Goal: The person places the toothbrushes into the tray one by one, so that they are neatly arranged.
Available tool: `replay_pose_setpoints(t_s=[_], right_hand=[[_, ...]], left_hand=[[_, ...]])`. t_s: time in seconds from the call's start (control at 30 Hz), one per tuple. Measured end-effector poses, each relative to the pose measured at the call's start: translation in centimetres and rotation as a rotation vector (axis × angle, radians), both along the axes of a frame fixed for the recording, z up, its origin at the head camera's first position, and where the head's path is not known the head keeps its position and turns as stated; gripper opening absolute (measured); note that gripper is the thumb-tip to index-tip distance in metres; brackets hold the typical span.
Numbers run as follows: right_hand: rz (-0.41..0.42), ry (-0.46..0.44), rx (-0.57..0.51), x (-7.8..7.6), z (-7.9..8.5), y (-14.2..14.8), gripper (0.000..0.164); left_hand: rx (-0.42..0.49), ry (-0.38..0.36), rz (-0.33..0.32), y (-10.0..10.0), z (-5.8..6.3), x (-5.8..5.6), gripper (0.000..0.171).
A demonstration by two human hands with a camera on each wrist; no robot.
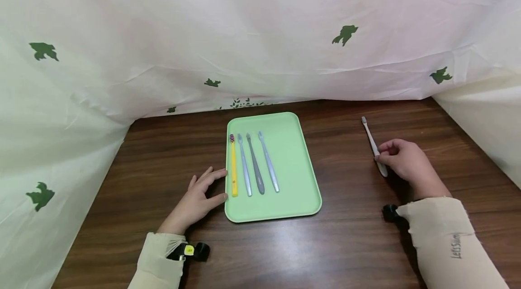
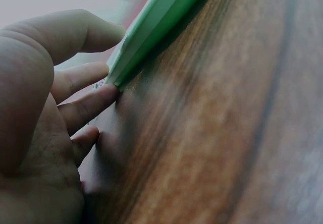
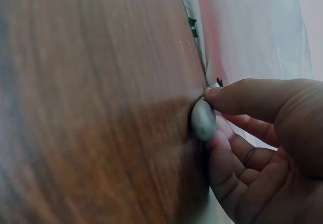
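On the right of the table, my right hand (image 1: 403,162) pinches a pale grey toothbrush (image 1: 370,139) by its handle, thumb on one side and fingers on the other. Its head points away, and in the right wrist view the rounded handle end (image 3: 204,123) shows close over the wood. My left hand (image 1: 198,196) touches the left rim of a light green tray (image 1: 293,176) with extended fingertips and thumb. Lying side by side in the tray's left half are a yellow toothbrush (image 1: 234,169), a light blue one (image 1: 245,169), a dark grey one (image 1: 256,167) and another light blue one (image 1: 269,164).
The dark wooden table (image 1: 342,243) runs back to a white cloth (image 1: 264,45) with green bird and leaf prints, which also closes in both sides. Black straps with small devices (image 1: 201,251) sit at both wrists, under beige sleeves (image 1: 447,239).
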State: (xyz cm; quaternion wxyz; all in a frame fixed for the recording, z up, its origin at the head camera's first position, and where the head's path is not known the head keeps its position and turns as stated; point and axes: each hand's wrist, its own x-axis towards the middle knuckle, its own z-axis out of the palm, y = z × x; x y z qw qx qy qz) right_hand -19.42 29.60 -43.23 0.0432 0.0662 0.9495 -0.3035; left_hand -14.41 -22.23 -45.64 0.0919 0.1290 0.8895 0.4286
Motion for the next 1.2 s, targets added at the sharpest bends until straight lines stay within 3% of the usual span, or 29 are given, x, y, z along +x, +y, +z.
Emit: replay_pose_setpoints(t_s=[0.47, 0.87, 1.2], right_hand=[[-0.011, -0.018, 0.004, 0.4, 0.3, 0.0, 0.034], [0.016, -0.056, -0.033, 0.4, 0.1, -1.1, 0.037], [-0.003, -0.051, -0.025, 0.2, 0.3, -0.7, 0.039]], left_hand=[[0.002, -0.006, -0.013, 0.3, -0.1, -0.1, 0.057], [-0.017, 0.001, -0.013, -0.8, 0.2, 0.1, 0.058], [0.005, -0.003, -0.006, -0.2, 0.1, 0.1, 0.057]])
